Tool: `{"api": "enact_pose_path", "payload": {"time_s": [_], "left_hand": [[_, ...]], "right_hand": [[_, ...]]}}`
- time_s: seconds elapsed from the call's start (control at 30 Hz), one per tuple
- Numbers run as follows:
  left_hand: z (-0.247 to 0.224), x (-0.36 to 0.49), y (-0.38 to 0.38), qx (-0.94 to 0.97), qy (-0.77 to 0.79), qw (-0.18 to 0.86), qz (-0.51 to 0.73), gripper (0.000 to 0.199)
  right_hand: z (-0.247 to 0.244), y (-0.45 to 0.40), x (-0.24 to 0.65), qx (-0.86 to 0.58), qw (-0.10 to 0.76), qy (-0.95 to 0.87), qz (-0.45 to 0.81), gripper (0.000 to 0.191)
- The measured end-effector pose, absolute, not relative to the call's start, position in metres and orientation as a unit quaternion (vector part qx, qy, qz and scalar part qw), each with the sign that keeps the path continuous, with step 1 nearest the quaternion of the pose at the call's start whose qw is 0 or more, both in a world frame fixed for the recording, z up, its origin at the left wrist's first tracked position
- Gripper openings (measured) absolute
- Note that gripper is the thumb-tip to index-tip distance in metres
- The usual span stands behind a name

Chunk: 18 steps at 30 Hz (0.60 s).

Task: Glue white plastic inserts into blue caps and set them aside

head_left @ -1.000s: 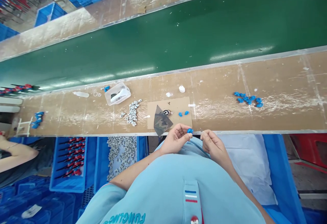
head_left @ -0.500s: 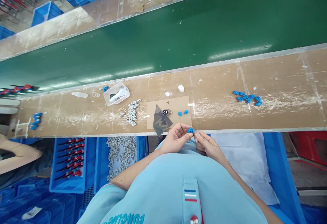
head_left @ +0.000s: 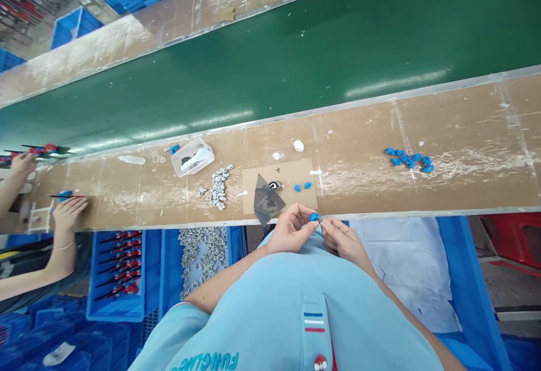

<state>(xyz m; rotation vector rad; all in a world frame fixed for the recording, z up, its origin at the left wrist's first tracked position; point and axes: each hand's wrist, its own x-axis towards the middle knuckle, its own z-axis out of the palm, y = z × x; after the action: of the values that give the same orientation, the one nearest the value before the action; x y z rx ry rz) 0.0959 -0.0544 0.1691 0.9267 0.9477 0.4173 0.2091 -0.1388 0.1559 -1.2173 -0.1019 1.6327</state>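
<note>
While the left hand (head_left: 291, 231) holds a small blue bit (head_left: 314, 217) just off the worktop's (head_left: 350, 151) near edge, the right hand (head_left: 344, 240) has come in to meet it. That means both hands are now at the same bit. The left grip is almost shut, with thumb and finger pinching the bit. The right grip is pressed together at the bit's side; what it pinches is too small to tell. Near the hands, a white bag (head_left: 397, 252) lies in a blue bin (head_left: 469, 286). Past the hands is a flat card (head_left: 304, 202), with a dark sheet (head_left: 267, 204) and two blue bits (head_left: 307, 185) on it. Grey bits (head_left: 219, 182) lie left of the card, next to a clear tub (head_left: 176, 159). Far off to the right is a blue pile (head_left: 410, 163). Another person's hands (head_left: 70, 210) have come over the worktop at the far left. The green belt (head_left: 296, 66) is beyond.
</note>
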Motion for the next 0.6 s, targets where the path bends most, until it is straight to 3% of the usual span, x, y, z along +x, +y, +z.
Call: {"api": "enact_pose_path", "payload": {"time_s": [0.27,0.43,0.6], "left_hand": [[0.171,0.095,-0.054,0.426,0.463,0.759,0.167,0.043],[0.173,0.092,-0.054,0.425,0.467,0.759,0.162,0.040],[0.173,0.100,-0.052,0.387,0.444,0.796,0.141,0.048]], "right_hand": [[0.142,-0.144,0.201,-0.593,0.566,-0.032,0.572,0.046],[0.136,-0.147,0.225,-0.673,0.640,0.060,0.366,0.042],[0.143,-0.150,0.226,-0.642,0.576,-0.093,0.498,0.041]]}}
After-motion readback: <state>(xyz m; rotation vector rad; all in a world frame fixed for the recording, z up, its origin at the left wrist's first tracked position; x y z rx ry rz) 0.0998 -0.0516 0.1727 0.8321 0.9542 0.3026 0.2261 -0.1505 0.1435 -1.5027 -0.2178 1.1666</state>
